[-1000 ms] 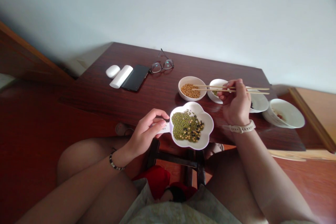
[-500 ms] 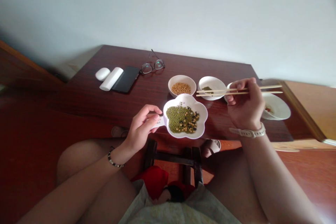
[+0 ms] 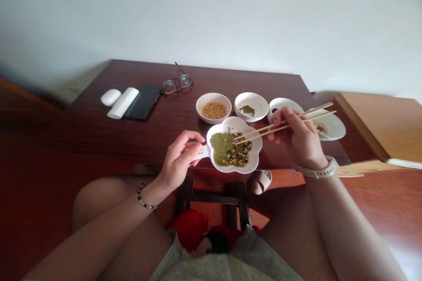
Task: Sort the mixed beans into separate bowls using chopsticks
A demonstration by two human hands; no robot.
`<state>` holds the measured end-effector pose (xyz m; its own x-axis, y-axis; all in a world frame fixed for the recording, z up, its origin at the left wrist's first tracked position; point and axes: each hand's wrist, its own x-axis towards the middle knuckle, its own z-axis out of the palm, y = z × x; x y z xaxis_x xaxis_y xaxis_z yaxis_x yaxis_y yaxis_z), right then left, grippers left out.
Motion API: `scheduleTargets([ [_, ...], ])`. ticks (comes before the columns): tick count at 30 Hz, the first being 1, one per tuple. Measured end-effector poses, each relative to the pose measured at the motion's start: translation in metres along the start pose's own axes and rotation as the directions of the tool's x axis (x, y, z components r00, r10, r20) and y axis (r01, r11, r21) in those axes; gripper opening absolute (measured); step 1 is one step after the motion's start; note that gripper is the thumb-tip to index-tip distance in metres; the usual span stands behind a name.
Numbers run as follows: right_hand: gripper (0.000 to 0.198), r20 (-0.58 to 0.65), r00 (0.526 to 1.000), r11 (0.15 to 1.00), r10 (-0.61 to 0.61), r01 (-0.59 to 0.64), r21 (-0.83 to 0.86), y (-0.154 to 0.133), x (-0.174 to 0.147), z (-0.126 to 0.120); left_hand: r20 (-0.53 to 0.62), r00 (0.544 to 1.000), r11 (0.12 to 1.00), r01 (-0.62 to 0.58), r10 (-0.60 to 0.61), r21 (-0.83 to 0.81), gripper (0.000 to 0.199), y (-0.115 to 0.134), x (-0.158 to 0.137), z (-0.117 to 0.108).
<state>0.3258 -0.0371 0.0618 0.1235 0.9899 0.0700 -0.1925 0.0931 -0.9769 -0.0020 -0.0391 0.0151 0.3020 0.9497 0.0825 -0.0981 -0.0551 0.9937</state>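
My left hand (image 3: 184, 156) grips the short handle of a white flower-shaped bowl (image 3: 258, 158), held over the table's near edge. In it lie mung beans (image 3: 221, 144) on the left, with yellow and black beans mixed in at the lower right. My right hand (image 3: 296, 134) is closed round a pair of wooden chopsticks (image 3: 263, 132), whose tips reach down into the bowl at the beans. Whether a bean is between the tips I cannot tell. Behind stand a white bowl of soybeans (image 3: 213, 110), a white bowl with a few mung beans (image 3: 252, 101) and a third white bowl (image 3: 285, 104), partly hidden by my right hand.
A wider white dish (image 3: 334, 126) with small bits in it stands at the right end of the table (image 3: 138, 140). Eyeglasses (image 3: 177, 84), a black phone (image 3: 142, 102), a white cylindrical case (image 3: 123, 103) and a rounded white object (image 3: 110, 97) lie at the left.
My right hand has lowered and turned the chopsticks, bringing their tips from above the back bowls into the flower-shaped bowl. The view has shifted slightly right; my left hand keeps its hold.
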Motion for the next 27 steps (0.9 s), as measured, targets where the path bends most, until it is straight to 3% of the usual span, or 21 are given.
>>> scheduleTargets([
  [9,0.046,-0.038,0.999,0.999,-0.037,0.036,-0.025,-0.003,-0.006,-0.011,0.022,1.000,1.000,0.012,-0.012,-0.018,0.019,-0.003,0.003,0.009],
  [27,0.046,-0.037,0.999,1.000,0.016,-0.016,0.001,-0.004,-0.009,-0.023,0.039,0.999,0.999,0.020,-0.019,-0.031,0.020,-0.004,0.007,0.018],
])
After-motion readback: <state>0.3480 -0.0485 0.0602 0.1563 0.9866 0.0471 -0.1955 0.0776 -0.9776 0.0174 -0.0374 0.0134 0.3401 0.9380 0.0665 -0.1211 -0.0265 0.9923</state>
